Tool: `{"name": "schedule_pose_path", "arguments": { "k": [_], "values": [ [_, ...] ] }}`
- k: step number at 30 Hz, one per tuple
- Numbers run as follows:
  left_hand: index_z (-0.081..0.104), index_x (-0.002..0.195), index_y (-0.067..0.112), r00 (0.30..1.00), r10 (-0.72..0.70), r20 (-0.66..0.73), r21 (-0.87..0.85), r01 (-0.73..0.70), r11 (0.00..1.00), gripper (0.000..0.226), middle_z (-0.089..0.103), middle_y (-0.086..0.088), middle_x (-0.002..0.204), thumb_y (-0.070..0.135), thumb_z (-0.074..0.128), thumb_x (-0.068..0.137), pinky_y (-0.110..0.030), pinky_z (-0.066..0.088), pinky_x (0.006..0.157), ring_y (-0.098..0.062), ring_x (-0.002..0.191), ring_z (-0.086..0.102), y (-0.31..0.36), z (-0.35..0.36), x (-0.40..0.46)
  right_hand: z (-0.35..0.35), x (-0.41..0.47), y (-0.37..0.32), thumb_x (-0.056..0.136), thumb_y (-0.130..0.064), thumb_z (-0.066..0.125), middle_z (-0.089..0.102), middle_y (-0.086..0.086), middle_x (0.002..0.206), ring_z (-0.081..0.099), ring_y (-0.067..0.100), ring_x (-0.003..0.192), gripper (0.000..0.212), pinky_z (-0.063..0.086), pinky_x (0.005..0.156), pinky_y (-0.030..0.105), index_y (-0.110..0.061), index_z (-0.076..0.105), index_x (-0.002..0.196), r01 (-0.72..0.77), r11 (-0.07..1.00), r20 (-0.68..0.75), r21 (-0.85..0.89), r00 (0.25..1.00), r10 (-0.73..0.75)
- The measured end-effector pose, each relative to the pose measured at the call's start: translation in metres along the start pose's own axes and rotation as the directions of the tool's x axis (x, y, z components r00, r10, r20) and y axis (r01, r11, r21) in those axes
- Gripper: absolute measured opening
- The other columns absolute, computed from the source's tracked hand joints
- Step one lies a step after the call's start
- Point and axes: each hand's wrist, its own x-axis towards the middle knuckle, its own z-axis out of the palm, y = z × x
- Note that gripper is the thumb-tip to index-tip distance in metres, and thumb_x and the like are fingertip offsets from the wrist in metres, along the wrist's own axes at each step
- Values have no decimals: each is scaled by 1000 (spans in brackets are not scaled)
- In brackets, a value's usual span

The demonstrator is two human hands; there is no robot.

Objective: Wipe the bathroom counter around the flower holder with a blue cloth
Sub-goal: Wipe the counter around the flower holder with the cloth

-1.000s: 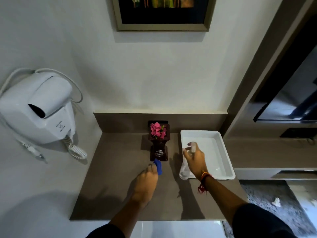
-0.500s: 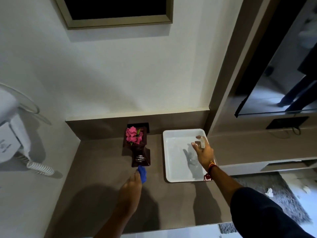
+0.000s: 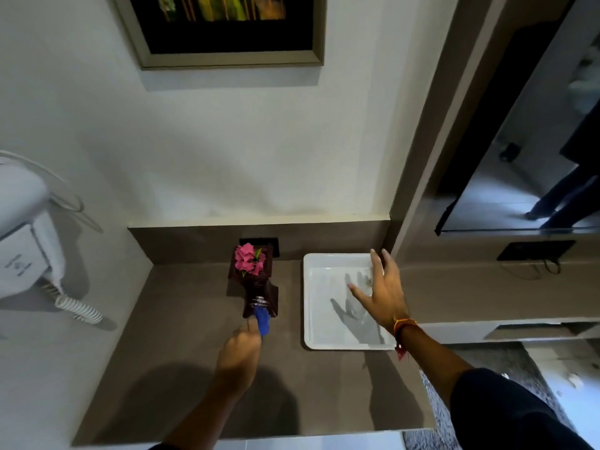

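Since half a second ago the right hand (image 3: 381, 292) has let go of the small clear bottle it carried and now hovers with fingers spread and empty over the white rectangular plastic tray (image 3: 319, 344), which sits just to the right of the dark carved wooden flower holder with pink blossoms (image 3: 255, 280). Meanwhile the left hand (image 3: 238, 352) is closed around the folded blue cloth (image 3: 262, 321), whose free end pokes forward and touches the near foot of the flower holder on the grey-brown stone table (image 3: 175, 336). Wiping seems barely begun at the front of the holder. To do it well, the cloth should lie flatter under the fingers than it does now, then travel in a close ring about the base, on the left, behind toward the wall, and through the narrow gap beside the tray. Pressure should go downward, not sideways, because the holder looks tall and narrow-waisted and could tip; the free right hand could steady it.
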Motion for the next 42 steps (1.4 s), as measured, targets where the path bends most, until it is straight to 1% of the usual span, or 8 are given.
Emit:
{"name": "schedule_pose_path", "arguments": {
  "k": [4, 9, 18, 24, 28, 31, 37, 42],
  "values": [
    [62, 120, 4, 991, -73, 113, -139, 89, 986, 36, 73, -11, 91, 16, 72, 87, -31, 61, 65, -19, 71, 71, -2, -9, 1, 12, 17, -60, 94, -64, 38, 26, 10, 162, 21, 27, 151, 79, 30, 120, 44, -14, 28, 153, 471, 860, 149, -196, 881, -449],
    [25, 150, 10, 926, -350, 144, -324, 378, 867, 46, 41, -11, 152, 23, 27, 106, -38, 40, 109, -26, 132, 48, -2, -7, 11, 49, 52, -141, 96, -64, 33, 2, 13, 166, 3, 25, 154, 89, 10, 125, 42, -4, 9, 156, 557, 823, 497, -112, 748, -439],
    [30, 147, 5, 816, -553, 167, -495, 554, 669, 53, 55, -14, 138, 25, 45, 101, -39, 49, 92, -30, 115, 61, -13, -8, 28, 60, 93, -189, 97, -60, 34, -2, 17, 165, -2, 29, 154, 89, 8, 124, 42, -2, 3, 156, 568, 773, 694, -283, 677, -244],
    [33, 145, 0, 648, -726, 231, -733, 606, 308, 51, 63, -26, 124, 19, 48, 101, -47, 50, 90, -40, 108, 63, 0, -22, 57, 59, 89, -185, 98, -60, 31, -6, 19, 165, -2, 32, 153, 89, 8, 124, 42, 0, -2, 155, 571, 758, 694, -315, 684, -226],
    [27, 145, -9, 665, -727, 172, -729, 582, 360, 58, 55, -31, 135, 6, 55, 97, -37, 56, 96, -35, 117, 62, 49, -4, 98, 64, 109, -184, 98, -59, 30, -7, 22, 164, -2, 33, 153, 89, 8, 124, 42, 2, -2, 155, 615, 703, 739, -356, 646, -191],
    [18, 145, -17, 720, -674, 166, -620, 607, 497, 60, 31, -39, 149, -2, 50, 96, -38, 35, 116, -42, 140, 34, 69, 6, 97, 60, 103, -188, 98, -59, 30, -7, 22, 164, -2, 33, 153, 90, 8, 126, 43, 3, -3, 155, 647, 674, 746, -355, 631, -212],
    [19, 140, -24, 800, -589, 112, -352, 587, 729, 55, 32, -46, 143, -3, 40, 94, -47, 41, 111, -55, 136, 32, 75, 43, 91, 64, 97, -199, 98, -59, 30, -7, 24, 163, -2, 35, 153, 91, 9, 126, 44, 4, -2, 154, 672, 650, 762, -355, 611, -215],
    [19, 144, -17, 898, -431, 87, -334, 434, 837, 58, 30, -42, 146, -1, 41, 92, -54, 42, 109, -52, 137, 32, 84, 71, 79, 63, 98, -201, 100, -55, 30, -8, 26, 163, -4, 36, 153, 88, 9, 125, 44, 7, -3, 153, 687, 615, 775, -386, 604, -188]
  ]
}}
